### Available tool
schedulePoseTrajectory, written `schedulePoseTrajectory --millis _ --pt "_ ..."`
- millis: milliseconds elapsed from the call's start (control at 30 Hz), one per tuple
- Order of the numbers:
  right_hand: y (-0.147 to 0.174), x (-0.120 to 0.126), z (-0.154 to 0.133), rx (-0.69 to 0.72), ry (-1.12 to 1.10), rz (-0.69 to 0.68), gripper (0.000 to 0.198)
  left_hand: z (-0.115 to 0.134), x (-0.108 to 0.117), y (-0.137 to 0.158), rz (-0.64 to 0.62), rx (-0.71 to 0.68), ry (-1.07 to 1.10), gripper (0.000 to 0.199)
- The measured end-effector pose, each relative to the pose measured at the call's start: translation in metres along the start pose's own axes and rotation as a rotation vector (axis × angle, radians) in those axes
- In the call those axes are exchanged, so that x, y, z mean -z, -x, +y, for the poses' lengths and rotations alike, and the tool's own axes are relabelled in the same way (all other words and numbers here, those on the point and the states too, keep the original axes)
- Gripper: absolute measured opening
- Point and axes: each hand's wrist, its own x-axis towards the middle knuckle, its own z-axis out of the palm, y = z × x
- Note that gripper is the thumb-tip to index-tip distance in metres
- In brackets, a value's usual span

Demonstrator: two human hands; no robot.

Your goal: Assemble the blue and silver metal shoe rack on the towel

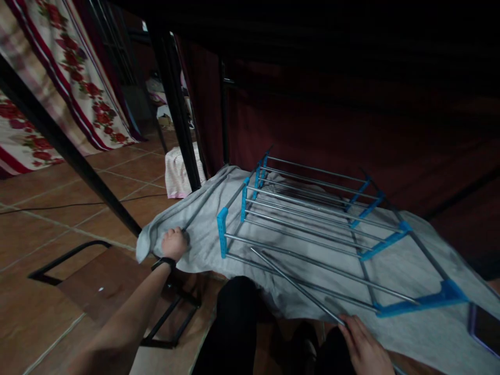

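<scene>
You are holding a loose metal rod (300, 289) in your right hand (365, 344), the fingers closing around its lower part; its far end is lying close to the near side of the rack (318, 208). Your left hand (175, 244) (the one wearing the dark wristband (164, 262)) is curling into a fist around the near end of a thin grey bar (205, 204), well apart from the rack. The rack is resting on the grey cloth (437, 338) in front of you, its blue brackets (385, 246) joining parallel metal bars. A dark purple-edged object (486, 329) is lying beyond your right hand. A brown-seated chair (97, 286) is standing below your left forearm.
</scene>
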Motion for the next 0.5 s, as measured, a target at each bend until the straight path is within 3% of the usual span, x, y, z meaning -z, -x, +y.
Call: schedulePoseTrajectory --millis 200,367,500 --pt "-0.051 -0.038 -0.026 -0.083 0.001 -0.053 0.026 -0.022 0.014 0.029 -0.073 0.099 0.149 0.027" --pt "-0.105 -0.067 -0.057 -0.088 -0.027 -0.140 0.028 -0.053 0.029 0.092 -0.009 0.201 0.413 0.032" --pt "-0.144 -0.083 -0.077 -0.112 -0.047 -0.264 0.031 -0.060 0.042 0.139 0.062 0.261 0.622 0.043"
